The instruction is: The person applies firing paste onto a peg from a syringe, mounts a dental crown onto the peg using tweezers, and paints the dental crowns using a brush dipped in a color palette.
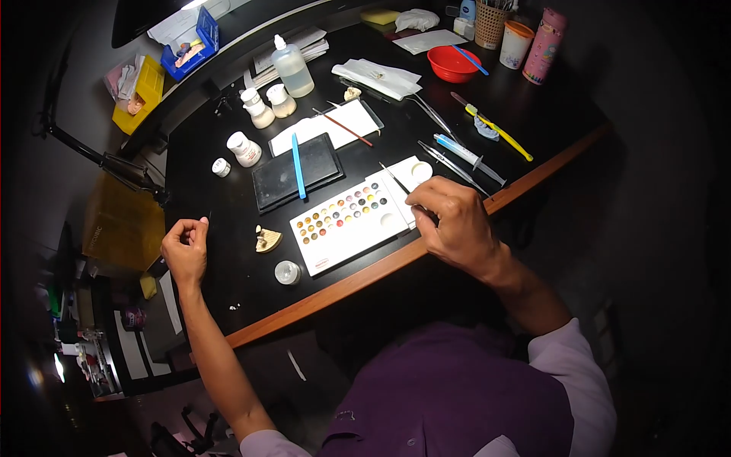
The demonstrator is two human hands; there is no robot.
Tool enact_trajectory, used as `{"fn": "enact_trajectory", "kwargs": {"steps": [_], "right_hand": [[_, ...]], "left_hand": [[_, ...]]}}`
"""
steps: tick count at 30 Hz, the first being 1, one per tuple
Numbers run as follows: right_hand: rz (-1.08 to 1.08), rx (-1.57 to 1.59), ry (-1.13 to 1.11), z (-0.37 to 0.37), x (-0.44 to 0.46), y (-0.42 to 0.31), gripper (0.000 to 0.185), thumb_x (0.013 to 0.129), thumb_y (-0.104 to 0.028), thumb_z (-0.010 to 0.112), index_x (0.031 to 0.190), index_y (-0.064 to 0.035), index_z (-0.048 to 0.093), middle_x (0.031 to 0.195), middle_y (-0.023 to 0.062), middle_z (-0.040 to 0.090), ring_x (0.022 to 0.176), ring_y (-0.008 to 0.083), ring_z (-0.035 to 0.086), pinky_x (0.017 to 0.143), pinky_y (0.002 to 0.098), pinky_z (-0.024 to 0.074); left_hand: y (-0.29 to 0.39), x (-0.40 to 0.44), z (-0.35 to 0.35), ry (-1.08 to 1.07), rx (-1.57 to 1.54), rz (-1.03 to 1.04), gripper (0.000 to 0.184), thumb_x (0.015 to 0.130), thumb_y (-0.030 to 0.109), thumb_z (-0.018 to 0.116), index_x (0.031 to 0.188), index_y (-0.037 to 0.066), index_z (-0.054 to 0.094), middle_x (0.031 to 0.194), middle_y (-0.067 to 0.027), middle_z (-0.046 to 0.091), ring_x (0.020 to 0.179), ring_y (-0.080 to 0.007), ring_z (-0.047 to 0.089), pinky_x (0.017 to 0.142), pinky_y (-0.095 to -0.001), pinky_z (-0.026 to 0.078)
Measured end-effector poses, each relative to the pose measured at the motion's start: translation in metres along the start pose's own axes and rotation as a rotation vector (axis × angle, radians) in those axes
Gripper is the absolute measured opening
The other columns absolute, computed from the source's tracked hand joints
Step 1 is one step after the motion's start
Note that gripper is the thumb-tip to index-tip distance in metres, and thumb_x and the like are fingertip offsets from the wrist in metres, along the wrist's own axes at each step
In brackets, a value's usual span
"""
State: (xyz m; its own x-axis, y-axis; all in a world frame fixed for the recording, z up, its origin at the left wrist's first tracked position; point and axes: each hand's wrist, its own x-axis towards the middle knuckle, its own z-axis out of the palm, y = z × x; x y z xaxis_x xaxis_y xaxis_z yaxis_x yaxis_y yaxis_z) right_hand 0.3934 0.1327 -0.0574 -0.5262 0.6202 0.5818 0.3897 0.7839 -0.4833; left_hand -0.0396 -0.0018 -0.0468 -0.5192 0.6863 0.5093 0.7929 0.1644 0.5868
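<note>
My right hand (457, 221) pinches a thin dark tool with a narrow tip, which looks like a fine brush (394, 179), over the right end of a white palette. Rows of small coloured wells fill much of that palette (343, 247), and a lidded white section with a round well lies at its far right. On the left, my left hand (185, 247) is raised with thumb and fingertips pressed together; whatever they hold is too small to make out. A tooth-coloured dental model piece (267, 239) and a small clear glass jar (287, 273) lie between that hand and the palette.
Behind the palette sit a black case (266, 183) with a blue stick (298, 167), white powder bottles (244, 149) and a squeeze bottle (292, 68). Tweezers (455, 167), a syringe (464, 154), a yellow toothbrush (506, 139) and a red bowl (449, 70) are at the right.
</note>
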Motion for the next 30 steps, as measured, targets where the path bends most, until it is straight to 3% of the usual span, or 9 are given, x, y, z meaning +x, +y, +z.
{"fn": "enact_trajectory", "kwargs": {"steps": [3,7,13,16,26,29,30], "right_hand": [[0.244,0.06,-0.017,-0.008,0.004,-0.015,0.011,0.081,0.0,0.079,0.091,0.0003,0.074,0.084,0.0166,0.071,0.075,0.0326,0.073,0.068,0.0397,0.0563],[0.22,0.148,-0.005,-0.005,-0.002,-0.018,0.012,0.08,-0.006,0.084,0.083,0.0001,0.075,0.08,0.0163,0.073,0.071,0.0306,0.073,0.065,0.0386,0.055],[0.21,0.198,0.024,0.013,0.007,-0.035,0.009,0.082,-0.007,0.083,0.082,-0.0007,0.077,0.08,0.0159,0.072,0.071,0.0311,0.072,0.066,0.0399,0.0559],[0.141,0.106,0.045,0.029,0.012,-0.037,0.006,0.082,-0.005,0.083,0.084,0.0002,0.08,0.078,0.0137,0.073,0.065,0.0237,0.07,0.06,0.0344,0.0538],[0.105,0.018,0.073,0.036,0.013,-0.04,0.006,0.082,-0.004,0.082,0.082,0.0013,0.079,0.075,0.0136,0.069,0.064,0.0251,0.068,0.058,0.0359,0.0525],[0.201,0.137,0.049,0.027,0.014,-0.046,0.005,0.084,-0.002,0.08,0.082,0.0009,0.076,0.082,0.0164,0.07,0.071,0.0301,0.07,0.061,0.0398,0.0548],[0.167,0.207,0.09,0.016,0.018,-0.053,0.004,0.083,0.0,0.081,0.083,0.0003,0.077,0.08,0.0111,0.069,0.067,0.0206,0.067,0.06,0.0326,0.0518]], "left_hand": [[0.002,0.0,0.0,-0.003,-0.004,-0.037,0.022,0.09,0.014,0.082,0.077,0.0,0.071,0.062,0.0073,0.05,0.06,-0.0032,0.042,0.056,-0.0236,0.032],[0.006,0.0,0.0,-0.009,0.003,-0.029,0.022,0.09,0.014,0.082,0.077,0.0,0.071,0.063,0.0071,0.051,0.06,-0.0031,0.042,0.056,-0.0235,0.033],[0.007,0.0,0.0,-0.016,0.0,-0.015,0.021,0.09,0.013,0.082,0.077,0.0,0.071,0.063,0.0066,0.052,0.06,-0.0033,0.043,0.056,-0.0233,0.035],[0.006,0.0,0.0,-0.02,0.001,-0.012,0.021,0.09,0.012,0.082,0.078,0.0,0.071,0.063,0.0063,0.052,0.061,-0.0034,0.044,0.056,-0.0232,0.035],[0.009,-0.001,-0.002,-0.009,0.009,0.008,0.02,0.09,0.012,0.082,0.078,0.0,0.072,0.062,0.0061,0.053,0.059,-0.0036,0.044,0.056,-0.0235,0.035],[0.012,-0.001,-0.002,-0.008,0.012,0.0,0.02,0.09,0.012,0.082,0.078,0.0,0.072,0.062,0.0059,0.053,0.059,-0.0035,0.044,0.055,-0.0238,0.034],[0.012,-0.001,-0.003,-0.007,0.013,-0.009,0.02,0.089,0.012,0.082,0.078,-0.001,0.072,0.062,0.0058,0.053,0.058,-0.0035,0.045,0.055,-0.0239,0.034]]}}
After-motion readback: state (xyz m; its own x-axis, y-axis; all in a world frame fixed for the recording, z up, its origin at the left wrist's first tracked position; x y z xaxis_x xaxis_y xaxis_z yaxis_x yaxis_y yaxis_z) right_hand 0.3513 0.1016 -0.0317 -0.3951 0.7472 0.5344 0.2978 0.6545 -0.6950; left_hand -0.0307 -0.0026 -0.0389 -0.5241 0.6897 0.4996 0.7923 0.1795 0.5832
